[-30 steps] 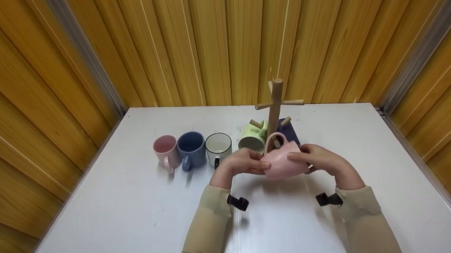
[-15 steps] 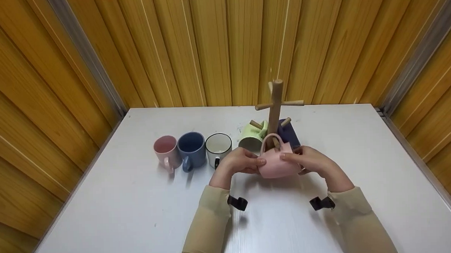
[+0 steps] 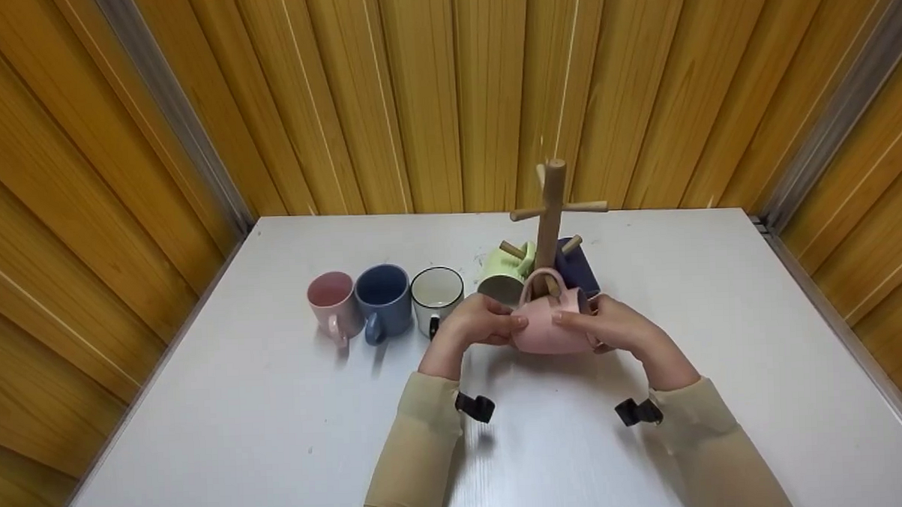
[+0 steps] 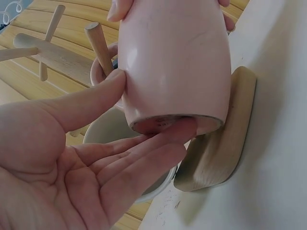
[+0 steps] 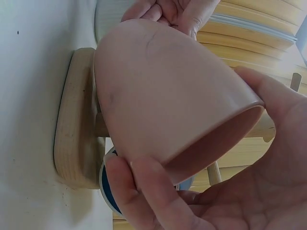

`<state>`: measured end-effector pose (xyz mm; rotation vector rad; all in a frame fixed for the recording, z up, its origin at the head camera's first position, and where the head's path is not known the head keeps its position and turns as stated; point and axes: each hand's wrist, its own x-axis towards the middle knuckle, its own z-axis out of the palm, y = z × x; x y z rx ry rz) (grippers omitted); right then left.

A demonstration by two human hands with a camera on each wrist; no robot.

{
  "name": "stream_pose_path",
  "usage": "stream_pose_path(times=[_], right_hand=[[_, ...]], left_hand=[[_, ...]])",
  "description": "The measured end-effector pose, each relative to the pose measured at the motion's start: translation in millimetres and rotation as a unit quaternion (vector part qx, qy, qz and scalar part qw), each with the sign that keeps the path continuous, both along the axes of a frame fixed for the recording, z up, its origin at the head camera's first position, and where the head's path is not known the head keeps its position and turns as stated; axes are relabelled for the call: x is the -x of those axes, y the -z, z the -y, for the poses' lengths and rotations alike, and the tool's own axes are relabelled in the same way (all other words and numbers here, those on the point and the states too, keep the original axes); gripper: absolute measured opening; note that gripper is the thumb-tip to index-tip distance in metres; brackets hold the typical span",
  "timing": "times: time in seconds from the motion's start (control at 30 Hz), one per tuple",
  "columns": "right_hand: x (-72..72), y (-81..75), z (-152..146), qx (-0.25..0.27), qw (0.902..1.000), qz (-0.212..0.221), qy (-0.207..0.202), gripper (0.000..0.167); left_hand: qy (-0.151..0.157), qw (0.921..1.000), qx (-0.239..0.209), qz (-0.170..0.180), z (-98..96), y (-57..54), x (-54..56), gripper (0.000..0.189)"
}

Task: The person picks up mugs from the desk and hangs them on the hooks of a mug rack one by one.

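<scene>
A pink mug (image 3: pixel 550 331) lies on its side in the air, handle upward, at the front of a wooden mug tree (image 3: pixel 550 205). A lower peg (image 4: pixel 98 48) shows within the loop of its handle. My left hand (image 3: pixel 483 324) grips the base end, with the thumb on the side and the fingers under the bottom. At the rim end, my right hand (image 3: pixel 611 324) pinches the wall between thumb and fingers. A light green mug (image 3: pixel 503 276) hangs tilted on the tree's left side, and a dark blue mug (image 3: pixel 577 268) on its right.
Left of the tree, another pink mug (image 3: pixel 332 299), a blue mug (image 3: pixel 383 299) and a white mug with a black rim (image 3: pixel 437 293) stand upright in a row on the white table (image 3: pixel 276 410). Higher pegs (image 3: pixel 586 206) stick out from the post.
Both hands have shifted the pink mug slightly leftward and levelled it, its handle moving left around the front peg. The right arm has moved inward; the standing mugs have stayed put.
</scene>
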<state>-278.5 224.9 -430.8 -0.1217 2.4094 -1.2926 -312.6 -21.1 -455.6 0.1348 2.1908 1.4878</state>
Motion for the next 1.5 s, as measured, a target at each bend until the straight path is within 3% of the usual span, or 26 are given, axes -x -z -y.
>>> stream_pose_path(times=[0.13,0.3,0.47,0.53,0.6,0.67,0.73,0.83,1.0,1.23,1.33,1.5], right_hand=[[-0.3,-0.8,1,-0.009,1.0,-0.003,-0.001,0.067],[-0.5,-1.0,0,-0.018,0.9998,-0.007,0.0,0.047],[-0.5,-0.6,-1,-0.012,0.9998,-0.014,-0.008,0.048],[-0.2,-0.5,-1,-0.013,0.9998,-0.016,-0.008,0.047],[0.0,-0.3,-1,-0.018,0.9997,-0.016,-0.006,0.048],[0.1,0.0,-1,-0.02,0.9997,-0.016,-0.005,0.049],[0.2,0.3,-2,-0.021,0.9997,-0.013,-0.005,0.05],[0.2,0.3,-2,-0.022,0.9997,-0.013,-0.005,0.051],[-0.1,0.8,-2,-0.021,0.9997,-0.011,-0.007,0.052],[-0.7,0.6,-2,-0.017,0.9998,-0.009,-0.009,0.051],[-0.5,1.2,-2,-0.015,0.9998,-0.005,-0.009,0.052],[-0.9,1.2,-1,-0.015,0.9998,-0.009,-0.01,0.05]], left_hand=[[0.008,0.9995,0.027,-0.01,0.8,-5.0,-2.1,0.026],[0.019,0.9965,0.065,-0.049,14.4,-24.7,-11.6,0.025],[-0.045,0.9899,0.102,-0.088,39.6,-49.4,-23.8,0.024],[-0.083,0.9816,0.136,-0.104,49.1,-56.0,-27.5,0.024],[-0.119,0.9681,0.184,-0.122,57.2,-60.3,-30.7,0.025],[-0.146,0.9504,0.239,-0.137,63.0,-61.8,-33.0,0.026],[-0.154,0.9344,0.286,-0.147,66.9,-60.5,-34.5,0.03],[-0.134,0.9223,0.332,-0.147,68.7,-53.3,-33.8,0.036],[-0.082,0.9243,0.349,-0.13,67.7,-37.9,-27.0,0.026],[-0.068,0.9306,0.34,-0.118,69.4,-34.7,-22.5,0.018],[-0.085,0.9269,0.342,-0.13,69.2,-38.2,-22.8,0.013],[-0.161,0.9135,0.329,-0.177,65.3,-43.6,-25.1,0.015]])
